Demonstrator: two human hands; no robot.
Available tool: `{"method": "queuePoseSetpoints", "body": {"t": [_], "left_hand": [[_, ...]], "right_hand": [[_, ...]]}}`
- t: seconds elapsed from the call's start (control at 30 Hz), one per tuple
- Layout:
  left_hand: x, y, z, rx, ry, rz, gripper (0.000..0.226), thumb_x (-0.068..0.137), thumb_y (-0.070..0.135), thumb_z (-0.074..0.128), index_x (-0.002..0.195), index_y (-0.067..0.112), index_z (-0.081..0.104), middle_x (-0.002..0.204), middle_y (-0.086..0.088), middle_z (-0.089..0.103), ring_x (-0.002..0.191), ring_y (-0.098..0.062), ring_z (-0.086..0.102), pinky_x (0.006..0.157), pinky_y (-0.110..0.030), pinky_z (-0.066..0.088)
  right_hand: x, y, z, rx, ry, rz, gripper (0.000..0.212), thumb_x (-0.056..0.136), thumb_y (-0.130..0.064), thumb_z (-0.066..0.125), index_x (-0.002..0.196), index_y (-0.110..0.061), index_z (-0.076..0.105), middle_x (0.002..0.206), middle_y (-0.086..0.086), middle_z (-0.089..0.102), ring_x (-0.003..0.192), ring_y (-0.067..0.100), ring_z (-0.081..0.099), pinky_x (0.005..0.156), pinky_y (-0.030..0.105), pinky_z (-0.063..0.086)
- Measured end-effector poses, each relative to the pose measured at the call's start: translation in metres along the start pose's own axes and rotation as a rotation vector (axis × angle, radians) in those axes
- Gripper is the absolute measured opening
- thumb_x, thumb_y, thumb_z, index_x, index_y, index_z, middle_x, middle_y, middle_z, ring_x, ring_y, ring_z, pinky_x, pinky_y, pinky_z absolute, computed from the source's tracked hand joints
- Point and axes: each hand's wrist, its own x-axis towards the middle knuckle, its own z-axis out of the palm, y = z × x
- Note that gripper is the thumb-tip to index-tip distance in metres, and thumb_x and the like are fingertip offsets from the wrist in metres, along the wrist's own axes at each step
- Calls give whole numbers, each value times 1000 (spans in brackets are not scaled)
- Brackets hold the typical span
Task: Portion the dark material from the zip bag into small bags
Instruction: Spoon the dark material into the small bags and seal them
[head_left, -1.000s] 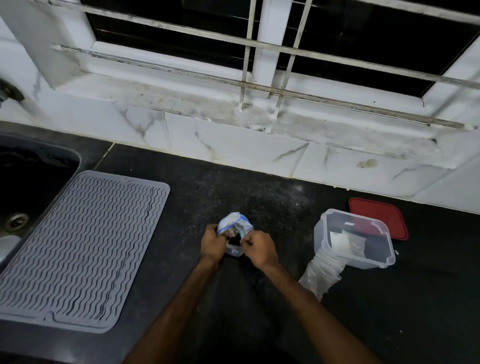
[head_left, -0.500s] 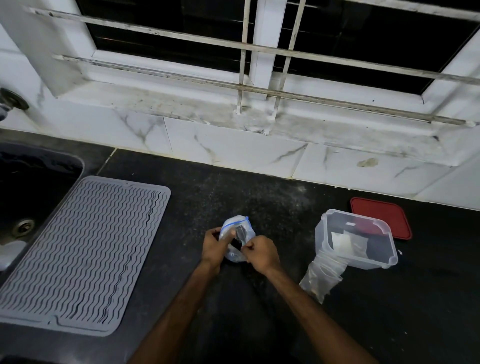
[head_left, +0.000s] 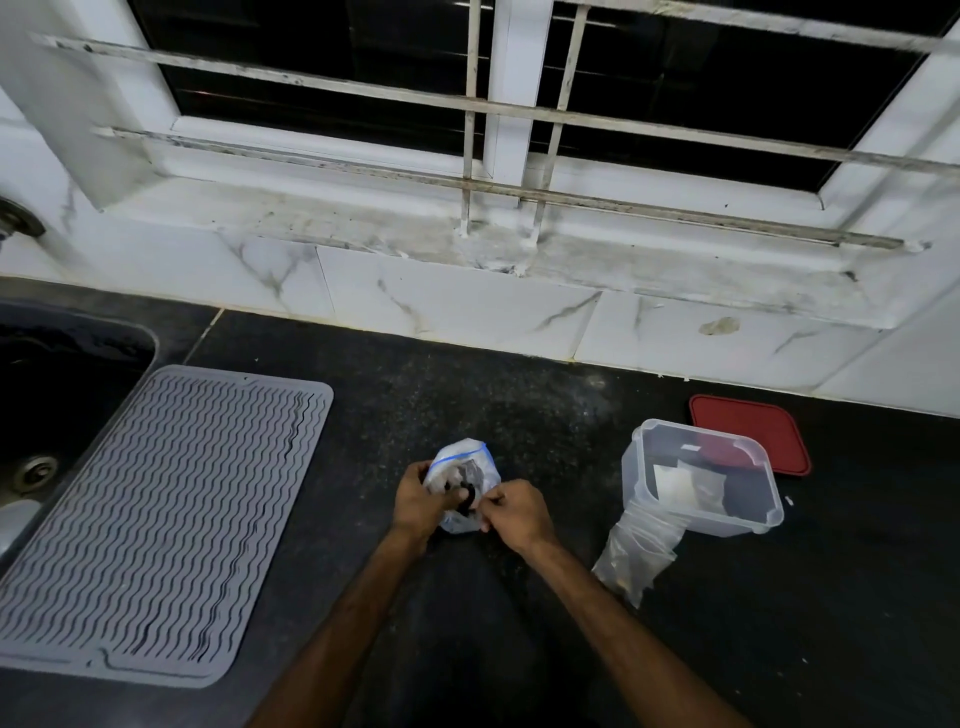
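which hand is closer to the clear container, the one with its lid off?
Right. The right hand grips the zip bag on its right side, with bare counter between it and the clear container. The left hand grips the bag's other side, farther away.

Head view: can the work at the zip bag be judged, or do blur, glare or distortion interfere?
Head view: dim, even light, no glare; wide-angle lens skews the window bars; corners smear, worst at upper left; the zip bag, gripped by left hand and right hand, is fairly sharp, but its dark material blends into the black counter.
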Motion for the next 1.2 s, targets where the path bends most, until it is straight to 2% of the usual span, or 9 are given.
{"method": "queuePoseSetpoints", "body": {"t": [0.13, 0.3, 0.37, 0.63, 0.83, 0.93, 1.0, 1.07, 1.2], "left_hand": [[-5, -3, -5, -38, 24, 11, 45, 80, 1, 76, 118, -3, 53, 109, -18, 65, 90, -21, 64, 67, -24, 52], [-11, -3, 0, 1, 44, 16, 35, 83, 6, 75, 111, 0, 55, 102, -12, 67, 81, -12, 63, 58, -13, 50], [-13, -2, 2, 15, 62, 22, 35, 83, 7, 75, 111, 1, 55, 102, -12, 67, 83, -14, 64, 62, -17, 50], [-12, -3, 4, 58, 78, 35, 39, 81, 17, 78, 111, 6, 56, 106, -12, 67, 98, -25, 66, 82, -38, 56], [-18, 12, 2, 123, 34, 50, 51, 78, 36, 78, 113, 7, 55, 109, -10, 65, 101, -23, 65, 76, -28, 53], [-27, 21, -2, 349, 214, 187, 57, 85, 31, 72, 130, 4, 48, 128, -13, 52, 120, -28, 52, 96, -36, 47], [-44, 30, 2, 457, 305, 363, 50, 90, 26, 66, 133, 8, 48, 132, -10, 48, 122, -25, 47, 99, -35, 42], [-64, 37, 19, 496, 228, 540, 34, 93, 22, 62, 126, 16, 55, 125, -2, 52, 114, -20, 53, 94, -32, 46], [-98, 34, 73, 703, -192, 764, 21, 95, 32, 57, 116, 36, 57, 112, 12, 55, 99, -7, 59, 82, -35, 54]], "right_hand": [[-9, -1, -11, -37, 27, -11, 33, 84, -30, 59, 55, -18, 68, 54, -5, 67, 45, 3, 56, 61, 32, 53], [-19, -12, -14, -471, 133, -152, 23, 94, -32, 48, 96, -22, 68, 90, 0, 72, 86, 21, 69, 75, 35, 53], [-21, -14, -12, -480, 163, -174, 24, 95, -33, 47, 101, -22, 67, 96, 2, 71, 89, 24, 68, 76, 34, 51], [-10, 4, -10, 54, 152, 52, 27, 87, -39, 60, 69, -22, 71, 62, -7, 71, 57, 8, 66, 63, 35, 58], [-14, 1, -21, 362, 83, 79, 24, 87, -24, 66, 69, -11, 74, 62, 5, 72, 47, 9, 57, 62, 33, 54], [-27, -2, -39, 505, 43, 68, 17, 90, -20, 66, 80, -9, 75, 68, 9, 73, 52, 14, 55, 59, 28, 49], [-43, 0, -60, 565, 48, 54, 14, 92, -19, 66, 87, -8, 73, 71, 12, 74, 53, 11, 55, 57, 23, 48], [-63, 11, -85, 616, 90, 36, 13, 93, -17, 65, 90, -7, 72, 72, 14, 73, 53, 9, 56, 55, 20, 47], [-95, 57, -140, 605, 202, 44, 12, 93, -14, 64, 89, -8, 73, 71, 8, 73, 57, 7, 62, 54, 16, 47]]}}
